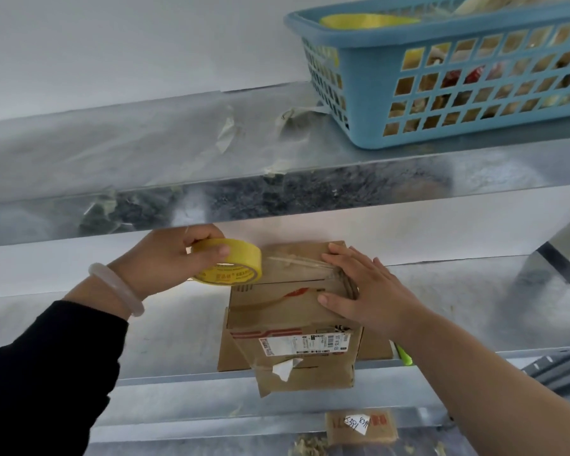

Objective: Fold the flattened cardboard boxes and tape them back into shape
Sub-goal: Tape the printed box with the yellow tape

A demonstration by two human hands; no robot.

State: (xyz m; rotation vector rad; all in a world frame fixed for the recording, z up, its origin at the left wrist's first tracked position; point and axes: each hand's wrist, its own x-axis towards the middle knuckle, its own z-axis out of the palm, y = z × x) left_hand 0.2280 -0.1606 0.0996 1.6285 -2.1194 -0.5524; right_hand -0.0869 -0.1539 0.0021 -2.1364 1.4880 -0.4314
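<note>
Cardboard box (287, 311) sits on the middle metal shelf (178, 324), dead centre of my view, top flaps closed, its near face overhanging the shelf lip toward six o'clock. My left hand (175, 258) is at ten o'clock from the box; its grip is closed round the yellow tape roll (231, 263), thumb across the outer face. A clear tape strip (297, 258) runs from the roll's side across the far flap toward three o'clock. My right hand (366, 291) lies flat at the box's three o'clock edge, fingers straight, nothing held, pressing the flaps down. Handling, as I judge it: light, probably empty; used board, creased and softened, so the flaps will likely spring up unless pinned. Best hold is a flat palm over the seam, never a squeeze on the walls. The tape looks thin and clingy. Writing: a shipping label (305, 344) with barcodes on the near face, print too small to read, red stripe marking beside it. The roll's core carries printing I cannot make out. At five o'clock, lower down, a cardboard scrap (359, 422) bears a paper slip handwritten "5391", with further digits unclear. A blue basket (441, 93) stands on the upper shelf at one o'clock.
</note>
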